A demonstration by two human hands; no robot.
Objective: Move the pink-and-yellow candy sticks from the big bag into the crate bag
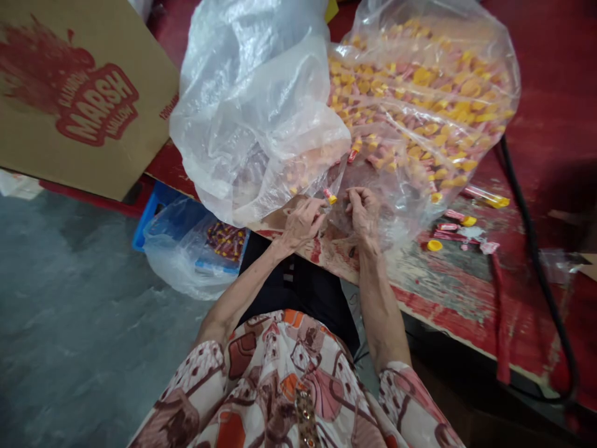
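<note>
Where the two hands meet at the near edge of the table (pixel 443 277), a wrapped sweet (pixel 330 196), red with a yellow end, is pinched in the fingertips of the left hand (pixel 302 221). The right hand (pixel 364 213) is closed in a pinch just beside it, possibly on the wrapper's other end. The sweet is judged light, small and slick, best held by its ends. Behind lie a clear bag (pixel 422 93) of like sweets and a cardboard box (pixel 84 93).

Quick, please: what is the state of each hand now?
Left hand: closed, pinching a small red-and-yellow candy.
Right hand: fingers pinched by the clear candy bag; what they hold cannot be told.
</note>
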